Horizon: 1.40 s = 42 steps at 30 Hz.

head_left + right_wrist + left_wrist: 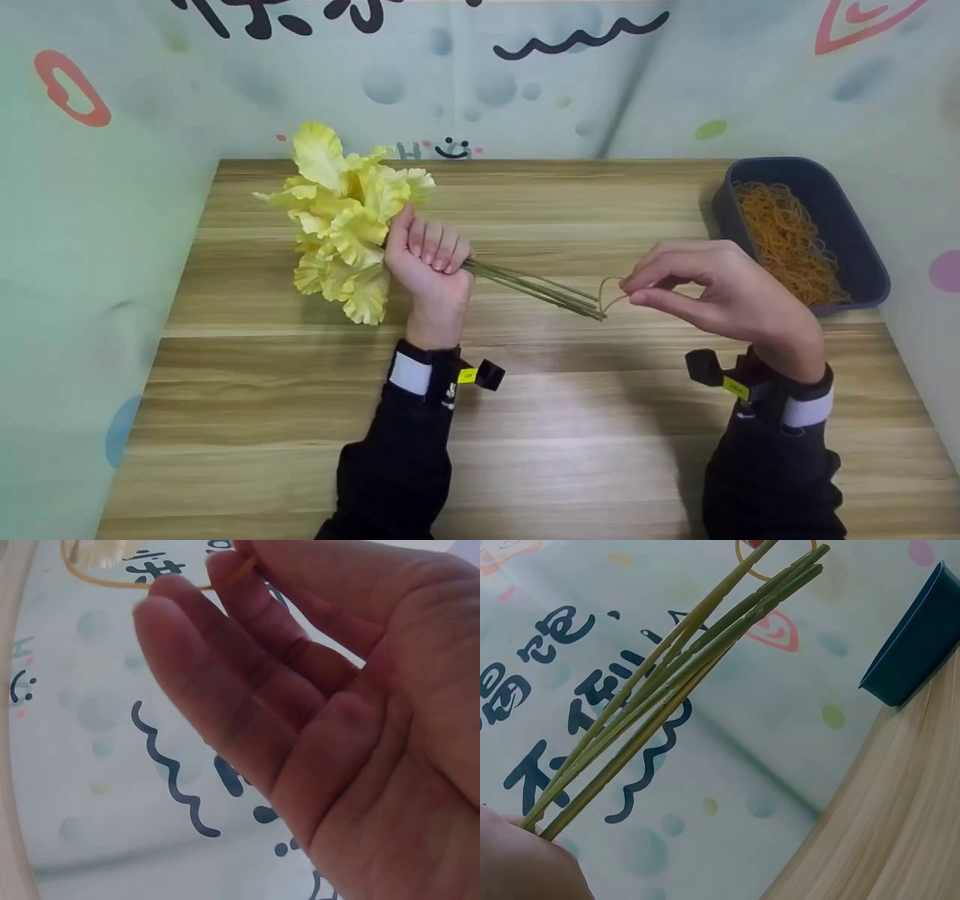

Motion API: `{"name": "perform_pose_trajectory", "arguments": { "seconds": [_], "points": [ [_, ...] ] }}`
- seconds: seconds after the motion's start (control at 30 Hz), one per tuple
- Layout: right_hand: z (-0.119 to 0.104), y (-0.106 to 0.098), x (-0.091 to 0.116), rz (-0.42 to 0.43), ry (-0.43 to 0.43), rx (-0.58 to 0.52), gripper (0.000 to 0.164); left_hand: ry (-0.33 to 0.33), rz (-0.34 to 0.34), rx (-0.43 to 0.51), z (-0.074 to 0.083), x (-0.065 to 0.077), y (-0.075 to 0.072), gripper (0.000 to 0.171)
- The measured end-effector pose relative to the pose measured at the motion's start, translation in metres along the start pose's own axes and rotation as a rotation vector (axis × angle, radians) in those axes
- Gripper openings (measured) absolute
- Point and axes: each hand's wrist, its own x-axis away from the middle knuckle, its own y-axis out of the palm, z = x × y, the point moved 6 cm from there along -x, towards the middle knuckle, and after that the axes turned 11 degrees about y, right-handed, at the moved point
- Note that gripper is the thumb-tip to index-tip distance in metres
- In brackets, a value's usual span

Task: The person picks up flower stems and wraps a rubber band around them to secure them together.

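Note:
My left hand [433, 262] grips a bunch of yellow artificial flowers [345, 225] just below the blooms, which point left. Their green stems [532, 288] stick out to the right of the fist and spread slightly in the left wrist view. Between thumb and forefinger my right hand [712, 289] pinches a thin tan rubber band [604, 288]. The band's loop hangs at the stem tips; whether it goes around any of them I cannot tell. In the right wrist view the other fingers [217, 690] extend loosely, and the band curves away from the fingertips.
A dark blue plastic box [862, 247] holding a heap of rubber bands [787, 240] stands at the table's right back corner, behind my right hand. Patterned panels [525, 90] rise around the wooden table [262, 420] at the back and both sides.

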Motion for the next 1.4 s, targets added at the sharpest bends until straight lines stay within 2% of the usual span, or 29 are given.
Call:
{"name": "perform_pose_trajectory", "arguments": {
  "seconds": [0.33,0.47,0.73,1.1,1.4],
  "points": [
    [-0.003,0.01,-0.01,0.047,0.016,0.074,0.031,-0.027,0.002,0.026,-0.003,0.002,0.0,0.057],
    [-0.003,0.012,-0.013,0.077,0.042,0.074,0.025,-0.034,0.005,0.027,-0.004,0.002,0.0,0.057],
    [-0.004,0.016,-0.016,0.079,0.02,0.077,0.021,-0.046,0.002,0.04,-0.005,0.003,0.002,0.057],
    [0.001,0.023,-0.022,0.119,0.1,0.121,0.015,-0.06,-0.022,0.04,-0.009,0.006,0.004,0.058],
    [0.007,0.035,-0.03,0.133,0.061,0.09,0.011,-0.114,-0.043,0.097,-0.013,0.011,0.007,0.059]
  ]
}}
